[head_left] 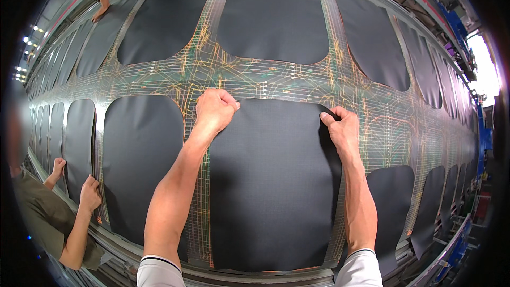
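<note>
In front of me a large black sheet (273,180) with rounded far corners spreads over a long table. My left hand (217,109) pinches its far left corner. At the far right corner my right hand (341,127) grips the edge between thumb and fingers. The right edge curls up slightly there, with a dark shadow along it. Beneath the sheet, the table surface (255,82) carries a dense web of orange, yellow, green and white lines.
Similar black sheets lie in two rows, such as one (141,154) to the left and one (273,21) beyond. At left a co-worker's hands (90,194) hold another sheet. Across the table another person's hand (100,13) rests on a sheet. Metal rails (419,0) border the table.
</note>
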The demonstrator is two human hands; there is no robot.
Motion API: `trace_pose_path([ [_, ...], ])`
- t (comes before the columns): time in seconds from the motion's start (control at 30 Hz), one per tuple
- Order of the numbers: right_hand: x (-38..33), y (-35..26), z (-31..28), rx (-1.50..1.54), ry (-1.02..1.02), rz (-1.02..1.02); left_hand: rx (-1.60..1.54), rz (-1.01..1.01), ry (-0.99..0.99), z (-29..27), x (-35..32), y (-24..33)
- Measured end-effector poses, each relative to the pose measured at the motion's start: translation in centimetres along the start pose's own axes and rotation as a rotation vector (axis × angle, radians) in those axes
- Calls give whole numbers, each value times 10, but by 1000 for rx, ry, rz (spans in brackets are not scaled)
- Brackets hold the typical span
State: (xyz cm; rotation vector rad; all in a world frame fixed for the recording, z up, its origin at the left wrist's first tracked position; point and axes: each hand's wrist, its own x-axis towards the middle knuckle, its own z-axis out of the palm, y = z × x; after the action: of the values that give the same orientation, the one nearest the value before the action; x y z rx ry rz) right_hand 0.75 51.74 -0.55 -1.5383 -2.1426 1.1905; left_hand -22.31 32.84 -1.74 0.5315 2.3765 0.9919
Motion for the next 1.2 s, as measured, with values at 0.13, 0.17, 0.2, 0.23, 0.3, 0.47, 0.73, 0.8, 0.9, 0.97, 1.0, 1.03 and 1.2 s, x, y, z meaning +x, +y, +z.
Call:
trace_pose_path([
  [0.13, 2, 5, 2, -7, 23, -36, 3, -21, -4, -2, -4, 4],
  [0.17, 2, 4, 1, -10, 16, -19, 8, -16, -3, 0, -3, 4],
  [0.2, 2, 0, 0, -11, 9, -5, 12, -11, 1, 0, -1, 2],
  [0.23, 2, -2, 0, -12, 1, 9, 16, -5, 6, 1, 0, 0],
  [0.3, 3, -2, 0, 12, -2, 25, -11, 2, 18, 2, 0, -2],
  [0.47, 4, 3, 1, 14, 5, 28, 11, -10, 27, 4, -4, 6],
  [0.73, 3, -2, 0, -46, 4, 11, 19, -21, 36, 2, -4, 6],
  [0.8, 3, -1, 1, -39, 9, 10, 48, -8, 41, 2, -4, 6],
  [0.9, 3, -2, 1, -33, 14, 26, 46, -20, 35, 2, -5, 7],
  [0.97, 3, -1, 2, -21, 18, 26, 41, -26, 37, 2, -5, 8],
  [1.0, 3, 0, 2, -10, 21, 18, 44, -23, 43, 3, -7, 9],
  [1.03, 3, 0, 2, 1, 24, 11, 48, -20, 48, 3, -7, 9],
  [1.2, 4, 0, 2, -31, 18, 6, 31, -18, 52, 3, -6, 6],
])
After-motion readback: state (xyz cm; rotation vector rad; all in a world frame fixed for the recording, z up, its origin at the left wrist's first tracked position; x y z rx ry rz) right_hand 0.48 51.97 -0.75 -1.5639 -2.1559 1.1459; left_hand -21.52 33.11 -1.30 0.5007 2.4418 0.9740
